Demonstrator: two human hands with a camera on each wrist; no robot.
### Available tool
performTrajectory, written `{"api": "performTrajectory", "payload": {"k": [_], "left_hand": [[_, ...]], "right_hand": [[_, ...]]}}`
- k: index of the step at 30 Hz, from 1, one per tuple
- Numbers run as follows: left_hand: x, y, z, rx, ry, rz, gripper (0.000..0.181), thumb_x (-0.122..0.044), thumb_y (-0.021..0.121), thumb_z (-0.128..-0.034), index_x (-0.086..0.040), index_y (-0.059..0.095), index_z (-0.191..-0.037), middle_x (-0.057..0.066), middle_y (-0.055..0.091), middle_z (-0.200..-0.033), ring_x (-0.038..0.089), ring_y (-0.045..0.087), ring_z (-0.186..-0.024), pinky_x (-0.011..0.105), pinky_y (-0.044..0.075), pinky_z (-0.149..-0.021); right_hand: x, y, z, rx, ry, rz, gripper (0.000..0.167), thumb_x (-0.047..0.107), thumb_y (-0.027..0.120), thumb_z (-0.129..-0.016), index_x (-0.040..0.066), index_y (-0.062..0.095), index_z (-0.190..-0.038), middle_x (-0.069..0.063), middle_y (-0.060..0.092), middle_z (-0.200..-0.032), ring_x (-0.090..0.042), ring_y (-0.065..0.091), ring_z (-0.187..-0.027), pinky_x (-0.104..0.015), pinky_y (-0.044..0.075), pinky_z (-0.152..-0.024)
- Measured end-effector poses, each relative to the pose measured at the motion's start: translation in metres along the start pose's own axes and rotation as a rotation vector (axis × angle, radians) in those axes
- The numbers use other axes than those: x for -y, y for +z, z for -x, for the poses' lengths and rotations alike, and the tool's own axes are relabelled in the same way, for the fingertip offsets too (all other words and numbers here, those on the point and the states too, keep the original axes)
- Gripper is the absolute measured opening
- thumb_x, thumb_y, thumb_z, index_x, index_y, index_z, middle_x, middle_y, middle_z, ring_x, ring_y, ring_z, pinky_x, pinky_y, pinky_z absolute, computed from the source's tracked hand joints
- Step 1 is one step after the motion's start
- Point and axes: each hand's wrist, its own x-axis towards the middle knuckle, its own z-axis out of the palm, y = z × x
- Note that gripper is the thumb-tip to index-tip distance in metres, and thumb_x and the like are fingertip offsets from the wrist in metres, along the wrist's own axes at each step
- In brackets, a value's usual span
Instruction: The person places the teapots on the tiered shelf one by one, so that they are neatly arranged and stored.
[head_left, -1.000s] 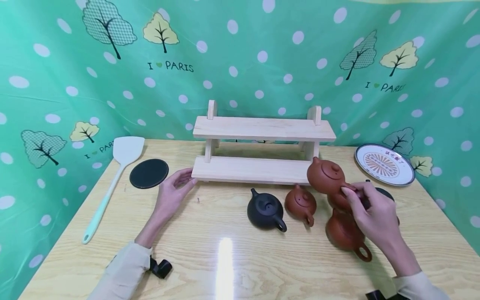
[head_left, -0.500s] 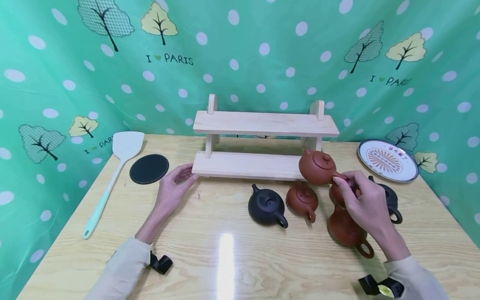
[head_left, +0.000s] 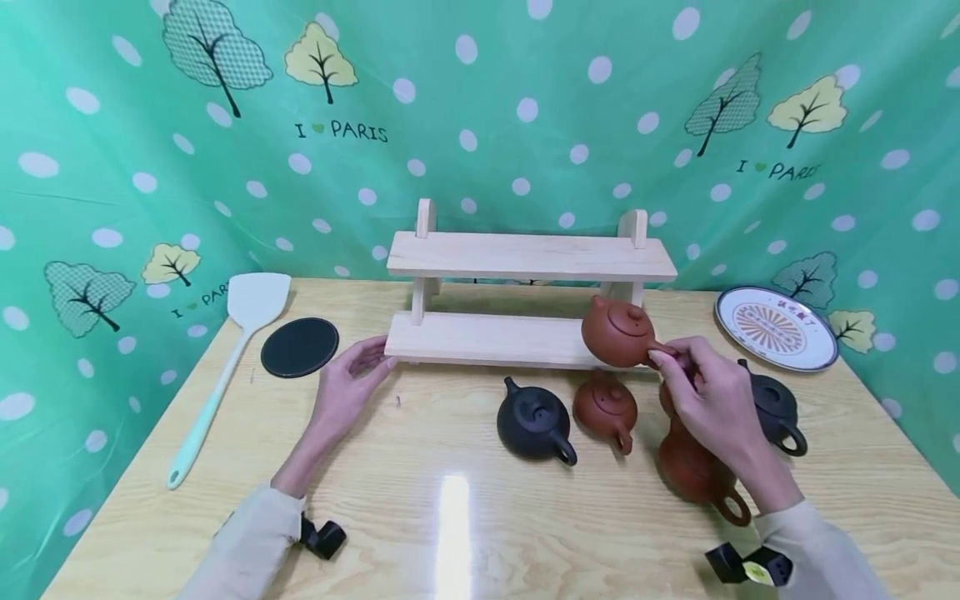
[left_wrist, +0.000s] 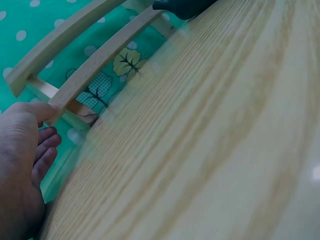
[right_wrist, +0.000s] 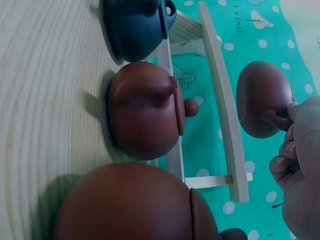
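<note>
My right hand (head_left: 712, 404) pinches the handle of a reddish-brown clay teapot (head_left: 615, 333), raised in front of the right end of a two-tier wooden shelf (head_left: 480, 335). In the right wrist view, that teapot (right_wrist: 262, 92) hangs clear of the table. My left hand (head_left: 348, 392) holds the left end of the lower board between thumb and fingers. On the table before the shelf sit a black teapot (head_left: 532, 423) and a small brown teapot (head_left: 603, 410). Under my right hand is another brown teapot (head_left: 693, 468); one more behind it is mostly hidden.
Right of my right hand stands a second black teapot (head_left: 776, 408), near a patterned plate (head_left: 776, 327) at the back right. At left lie a black round mat (head_left: 300, 347) and a white spatula (head_left: 255, 302) with a pale green handle. A green curtain (head_left: 480, 108) hangs behind.
My right hand has carried the brown teapot leftward, in front of the shelf's right end, uncovering the black teapot at right. The left hand stays at the shelf.
</note>
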Motion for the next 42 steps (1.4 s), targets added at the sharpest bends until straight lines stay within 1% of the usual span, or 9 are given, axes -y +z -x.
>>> {"api": "performTrajectory", "payload": {"k": [3, 6, 12, 18, 21, 27, 31, 36, 42], "left_hand": [[0.000, 0.000, 0.000, -0.002, 0.006, 0.001, 0.044, -0.020, 0.076, -0.0978, 0.000, 0.064, -0.135, 0.015, 0.070, -0.125, 0.024, 0.065, -0.112, 0.025, 0.053, -0.098], [0.001, 0.001, 0.000, -0.001, 0.007, -0.001, 0.044, -0.021, 0.076, -0.0978, 0.001, 0.065, -0.134, 0.015, 0.070, -0.126, 0.025, 0.066, -0.112, 0.022, 0.052, -0.097], [-0.001, -0.001, -0.001, -0.007, 0.011, -0.008, 0.043, -0.020, 0.075, -0.0980, 0.001, 0.065, -0.134, 0.014, 0.070, -0.126, 0.025, 0.066, -0.113, 0.022, 0.052, -0.098], [0.002, 0.000, 0.000, -0.008, 0.013, -0.004, 0.042, -0.020, 0.074, -0.0988, 0.000, 0.065, -0.134, 0.015, 0.070, -0.126, 0.025, 0.066, -0.113, 0.033, 0.053, -0.102], [0.002, 0.001, -0.001, -0.001, 0.020, -0.002, 0.043, -0.020, 0.074, -0.0993, 0.000, 0.064, -0.135, 0.015, 0.069, -0.127, 0.026, 0.065, -0.115, 0.036, 0.052, -0.104], [0.004, 0.004, 0.001, -0.006, 0.028, 0.000, 0.041, -0.019, 0.074, -0.0993, 0.000, 0.064, -0.135, 0.014, 0.069, -0.127, 0.025, 0.066, -0.114, 0.034, 0.052, -0.104], [0.006, 0.002, 0.000, 0.004, 0.028, 0.002, 0.042, -0.020, 0.074, -0.0994, 0.000, 0.065, -0.135, 0.014, 0.069, -0.127, 0.024, 0.065, -0.115, 0.031, 0.052, -0.103], [0.004, 0.001, 0.000, -0.017, 0.029, 0.017, 0.040, -0.019, 0.074, -0.0991, -0.001, 0.065, -0.134, 0.013, 0.070, -0.126, 0.023, 0.065, -0.113, 0.028, 0.052, -0.102], [0.004, 0.000, 0.000, -0.016, 0.028, -0.001, 0.042, -0.020, 0.075, -0.0985, -0.001, 0.065, -0.135, 0.013, 0.070, -0.125, 0.024, 0.066, -0.112, 0.030, 0.053, -0.101]], "right_hand": [[0.003, 0.001, -0.003, 0.005, 0.009, 0.000, 0.023, -0.015, 0.079, -0.082, -0.005, 0.068, -0.099, -0.001, 0.058, -0.072, -0.007, 0.044, -0.060, -0.013, 0.034, -0.049], [0.006, 0.001, -0.007, 0.010, 0.016, -0.004, 0.027, -0.019, 0.079, -0.079, -0.005, 0.067, -0.099, -0.001, 0.058, -0.072, -0.007, 0.044, -0.060, -0.013, 0.034, -0.049], [0.007, 0.004, -0.017, 0.016, 0.003, -0.018, 0.025, -0.017, 0.078, -0.081, -0.004, 0.068, -0.099, 0.001, 0.056, -0.072, -0.008, 0.045, -0.060, -0.013, 0.035, -0.050], [0.005, 0.006, -0.020, 0.014, 0.015, -0.005, 0.022, -0.015, 0.077, -0.084, -0.005, 0.068, -0.100, -0.001, 0.058, -0.072, -0.008, 0.046, -0.060, -0.011, 0.039, -0.052], [0.004, 0.006, -0.020, 0.018, 0.020, -0.007, 0.021, -0.015, 0.077, -0.084, -0.006, 0.067, -0.100, -0.003, 0.058, -0.072, -0.009, 0.046, -0.060, -0.011, 0.038, -0.051], [0.002, 0.009, -0.017, 0.030, 0.039, -0.021, 0.019, -0.014, 0.076, -0.086, -0.005, 0.068, -0.100, -0.002, 0.058, -0.072, -0.009, 0.045, -0.060, -0.012, 0.036, -0.050], [0.001, 0.013, -0.019, 0.020, 0.008, -0.037, 0.020, -0.016, 0.077, -0.084, -0.005, 0.067, -0.098, -0.001, 0.058, -0.071, -0.008, 0.044, -0.060, -0.013, 0.035, -0.049], [0.002, 0.018, -0.027, 0.022, -0.024, -0.052, 0.020, -0.015, 0.077, -0.084, -0.005, 0.067, -0.099, -0.002, 0.059, -0.072, -0.008, 0.045, -0.060, -0.014, 0.035, -0.050], [0.006, 0.023, -0.033, 0.041, -0.022, -0.058, 0.018, -0.014, 0.076, -0.086, -0.006, 0.066, -0.099, -0.003, 0.060, -0.073, -0.009, 0.048, -0.062, -0.014, 0.036, -0.051]]}}
